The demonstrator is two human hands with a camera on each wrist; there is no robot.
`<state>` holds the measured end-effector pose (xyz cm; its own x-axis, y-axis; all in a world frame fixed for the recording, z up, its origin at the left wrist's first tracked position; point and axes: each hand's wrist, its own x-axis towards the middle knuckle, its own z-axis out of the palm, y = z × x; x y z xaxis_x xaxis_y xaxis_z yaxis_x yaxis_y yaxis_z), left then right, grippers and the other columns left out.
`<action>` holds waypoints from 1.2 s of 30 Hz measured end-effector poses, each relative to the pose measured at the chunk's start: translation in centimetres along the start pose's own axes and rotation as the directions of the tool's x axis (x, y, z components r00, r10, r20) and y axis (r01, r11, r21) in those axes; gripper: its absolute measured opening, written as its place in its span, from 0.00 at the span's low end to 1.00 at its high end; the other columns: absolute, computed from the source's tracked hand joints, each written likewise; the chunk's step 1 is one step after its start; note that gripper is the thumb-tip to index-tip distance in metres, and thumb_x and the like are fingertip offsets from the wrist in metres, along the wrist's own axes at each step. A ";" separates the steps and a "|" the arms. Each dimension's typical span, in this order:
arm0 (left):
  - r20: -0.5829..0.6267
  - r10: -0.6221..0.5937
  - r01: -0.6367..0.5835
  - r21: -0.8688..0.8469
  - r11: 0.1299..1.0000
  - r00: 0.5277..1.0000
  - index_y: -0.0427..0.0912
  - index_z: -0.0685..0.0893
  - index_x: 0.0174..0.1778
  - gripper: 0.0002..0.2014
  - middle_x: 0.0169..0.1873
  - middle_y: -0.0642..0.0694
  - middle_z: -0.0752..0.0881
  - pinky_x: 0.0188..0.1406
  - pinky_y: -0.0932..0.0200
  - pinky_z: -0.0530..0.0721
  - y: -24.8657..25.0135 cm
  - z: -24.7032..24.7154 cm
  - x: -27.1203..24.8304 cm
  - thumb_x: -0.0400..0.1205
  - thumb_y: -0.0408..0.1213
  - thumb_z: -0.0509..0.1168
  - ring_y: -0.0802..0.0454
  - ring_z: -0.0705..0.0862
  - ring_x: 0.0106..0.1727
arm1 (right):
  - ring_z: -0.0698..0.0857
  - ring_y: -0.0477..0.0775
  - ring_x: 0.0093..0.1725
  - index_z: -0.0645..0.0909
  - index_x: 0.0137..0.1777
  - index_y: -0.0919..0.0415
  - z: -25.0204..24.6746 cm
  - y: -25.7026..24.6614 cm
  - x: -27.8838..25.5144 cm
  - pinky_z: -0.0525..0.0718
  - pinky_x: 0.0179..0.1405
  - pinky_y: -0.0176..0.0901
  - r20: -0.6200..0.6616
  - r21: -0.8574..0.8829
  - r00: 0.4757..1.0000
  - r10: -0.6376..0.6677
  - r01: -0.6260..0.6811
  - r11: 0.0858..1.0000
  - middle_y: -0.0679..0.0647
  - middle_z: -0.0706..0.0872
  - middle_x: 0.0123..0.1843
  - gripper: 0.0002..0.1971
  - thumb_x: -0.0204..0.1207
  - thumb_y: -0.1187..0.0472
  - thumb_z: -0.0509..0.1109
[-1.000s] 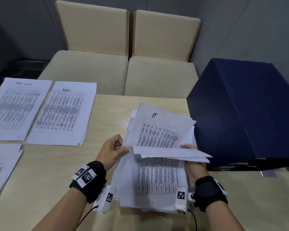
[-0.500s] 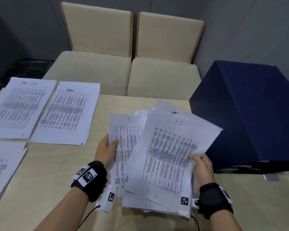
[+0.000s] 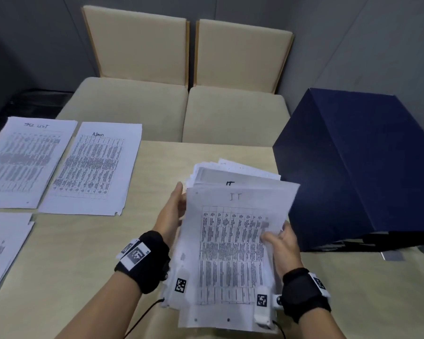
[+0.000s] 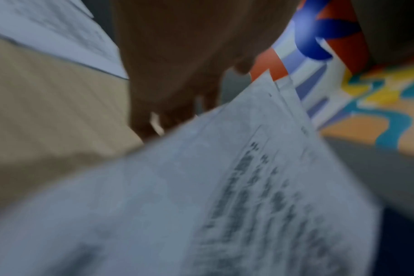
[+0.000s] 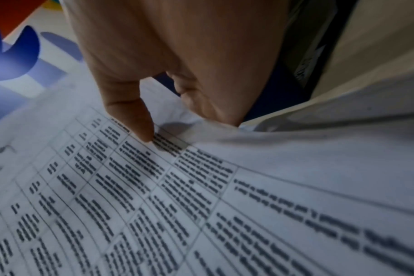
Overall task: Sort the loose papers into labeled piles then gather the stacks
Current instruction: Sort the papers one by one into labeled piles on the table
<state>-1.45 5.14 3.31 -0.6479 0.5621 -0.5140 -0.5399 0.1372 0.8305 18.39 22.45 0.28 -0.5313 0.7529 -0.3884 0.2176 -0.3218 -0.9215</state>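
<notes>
A loose stack of printed sheets [image 3: 230,243] marked "IT" is lifted off the table between both hands. My left hand [image 3: 173,211] holds the stack's left edge, fingers hidden behind the paper. My right hand [image 3: 278,238] pinches the right edge of the top sheet [image 5: 201,196], thumb on the printed table. The left wrist view is blurred and shows the paper [image 4: 225,196] under my left hand [image 4: 177,74]. Sorted piles lie at the left: one headed "Admin" [image 3: 93,167], one with a handwritten heading [image 3: 25,162], and a third [image 3: 3,245] at the near left edge.
A large dark blue box [image 3: 357,167] stands on the table at the right, close to the papers. Two beige chairs [image 3: 181,94] sit behind the wooden table [image 3: 83,253]. A cable runs from the left wrist device.
The fanned, spread sheets have been brought together into one stack with an "IT" sheet on top. Both hands moved inward along the stack's edges.
</notes>
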 end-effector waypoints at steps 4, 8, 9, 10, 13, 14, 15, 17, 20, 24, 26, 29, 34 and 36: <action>-0.165 0.135 0.060 0.821 0.568 0.977 0.41 0.82 0.52 0.14 0.46 0.48 0.85 0.48 0.56 0.79 -2.2 -1.0 2.3 0.84 0.49 0.62 0.45 0.83 0.48 | 0.88 0.54 0.52 0.82 0.51 0.64 -0.9 0.3 -0.6 0.85 0.53 0.47 -0.035 0.007 0.999 0.005 -0.004 1.000 0.57 0.91 0.49 0.13 0.73 0.81 0.65; -0.108 0.183 0.026 0.916 0.400 0.977 0.45 0.80 0.36 0.11 0.35 0.48 0.85 0.33 0.59 0.72 -2.6 -1.0 2.7 0.79 0.45 0.72 0.47 0.81 0.38 | 0.86 0.61 0.50 0.83 0.50 0.73 -1.8 1.4 0.0 0.82 0.48 0.47 -0.097 0.005 0.994 0.058 -0.057 0.998 0.62 0.90 0.45 0.10 0.71 0.80 0.66; -0.088 0.213 0.008 0.936 0.351 0.973 0.46 0.79 0.34 0.12 0.34 0.48 0.84 0.33 0.60 0.72 -2.5 -1.1 2.8 0.79 0.45 0.71 0.47 0.82 0.38 | 0.87 0.61 0.49 0.83 0.49 0.73 -1.9 1.5 0.1 0.82 0.48 0.47 -0.093 0.003 0.994 0.059 -0.059 0.998 0.62 0.90 0.44 0.10 0.71 0.80 0.66; -0.069 0.229 -0.002 0.955 0.296 0.971 0.46 0.79 0.33 0.12 0.34 0.47 0.85 0.33 0.60 0.72 -2.4 -1.2 2.9 0.81 0.45 0.69 0.46 0.83 0.38 | 0.87 0.60 0.49 0.84 0.48 0.73 -1.9 1.6 0.1 0.82 0.49 0.47 -0.086 -0.004 0.995 0.055 -0.056 0.998 0.62 0.91 0.44 0.09 0.71 0.80 0.66; -0.031 0.267 -0.006 0.991 0.135 0.963 0.45 0.78 0.35 0.13 0.34 0.45 0.84 0.33 0.58 0.73 -1.9 -1.6 2.5 0.85 0.43 0.58 0.43 0.82 0.36 | 0.88 0.58 0.49 0.84 0.49 0.74 -1.7 1.9 0.6 0.83 0.56 0.51 -0.073 0.003 0.996 0.044 -0.044 0.999 0.62 0.91 0.45 0.09 0.71 0.79 0.66; -0.031 0.288 0.004 0.996 0.093 0.957 0.45 0.77 0.35 0.14 0.34 0.46 0.82 0.32 0.57 0.72 -1.7 -1.8 2.3 0.86 0.43 0.56 0.43 0.80 0.35 | 0.87 0.59 0.50 0.83 0.48 0.76 -1.6 2.0 0.9 0.83 0.58 0.53 -0.068 0.010 0.997 0.041 -0.040 0.999 0.61 0.91 0.45 0.09 0.71 0.80 0.66; -0.027 0.317 0.009 0.998 0.058 0.948 0.45 0.76 0.36 0.14 0.32 0.46 0.80 0.31 0.57 0.71 -1.4 -2.0 2.0 0.86 0.42 0.54 0.43 0.78 0.34 | 0.86 0.59 0.50 0.82 0.48 0.78 -1.4 2.0 1.0 0.82 0.60 0.54 -0.059 0.011 0.998 0.035 -0.034 0.999 0.61 0.90 0.45 0.08 0.70 0.80 0.65; 0.019 0.415 -0.046 0.997 0.056 0.910 0.43 0.76 0.36 0.13 0.30 0.46 0.78 0.30 0.55 0.67 -1.0 -2.6 1.6 0.87 0.41 0.57 0.40 0.75 0.32 | 0.86 0.58 0.51 0.83 0.46 0.78 -0.9 1.8 1.2 0.84 0.56 0.49 -0.033 0.006 0.999 0.024 -0.024 1.000 0.60 0.90 0.44 0.08 0.70 0.81 0.64; 0.116 0.528 -0.311 0.903 0.298 0.841 0.42 0.84 0.40 0.06 0.27 0.46 0.83 0.30 0.56 0.69 -0.8 -3.2 1.0 0.83 0.34 0.67 0.47 0.80 0.29 | 0.90 0.53 0.53 0.87 0.52 0.68 -0.2 1.2 1.4 0.83 0.55 0.41 0.024 0.026 0.999 0.037 -0.037 0.999 0.53 0.93 0.49 0.17 0.71 0.83 0.64; 0.191 0.356 -0.403 0.492 0.772 0.915 0.43 0.87 0.37 0.12 0.31 0.50 0.87 0.39 0.69 0.77 -0.7 -3.4 0.2 0.78 0.21 0.70 0.58 0.82 0.34 | 0.87 0.60 0.48 0.87 0.39 0.67 0.3 1.7 2.3 0.83 0.54 0.48 -0.038 0.015 0.998 0.045 -0.044 0.999 0.59 0.91 0.41 0.14 0.70 0.84 0.66; 0.286 0.248 -0.342 0.349 0.872 0.925 0.44 0.89 0.33 0.20 0.34 0.45 0.89 0.42 0.64 0.82 -0.7 -3.3 0.0 0.76 0.12 0.66 0.52 0.86 0.38 | 0.88 0.60 0.48 0.87 0.40 0.69 0.1 1.8 2.3 0.85 0.49 0.44 -0.045 0.004 0.998 0.039 -0.039 0.999 0.60 0.92 0.40 0.12 0.71 0.83 0.67; 0.172 0.228 -0.281 0.429 0.858 0.958 0.49 0.90 0.34 0.21 0.35 0.51 0.90 0.42 0.63 0.80 -1.2 -3.1 0.8 0.77 0.16 0.65 0.54 0.85 0.38 | 0.90 0.52 0.47 0.87 0.48 0.70 -0.4 1.3 1.8 0.85 0.44 0.32 -0.015 -0.043 0.999 -0.035 0.034 0.998 0.60 0.92 0.45 0.08 0.76 0.78 0.68; -0.190 0.178 0.047 0.799 0.599 0.966 0.44 0.81 0.40 0.15 0.35 0.51 0.85 0.30 0.61 0.72 -3.0 -2.4 2.8 0.73 0.49 0.78 0.52 0.82 0.36 | 0.82 0.53 0.44 0.79 0.51 0.58 -1.0 2.0 1.7 0.81 0.43 0.41 -0.094 0.093 0.995 0.042 -0.033 0.995 0.55 0.84 0.45 0.11 0.86 0.72 0.57; -0.125 0.178 0.021 0.870 0.493 0.976 0.44 0.77 0.32 0.18 0.29 0.50 0.81 0.26 0.60 0.69 -3.3 -2.0 3.3 0.73 0.49 0.78 0.49 0.79 0.33 | 0.84 0.52 0.39 0.77 0.54 0.58 -1.2 1.8 1.7 0.84 0.41 0.43 -0.068 0.116 0.996 0.059 -0.051 0.992 0.56 0.85 0.40 0.12 0.86 0.73 0.55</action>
<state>-2.87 4.94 -1.60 -0.7957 0.4711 -0.3807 0.1871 0.7890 0.5852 18.88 23.80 -2.06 -0.4609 0.7698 -0.4415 0.1478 -0.4240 -0.8935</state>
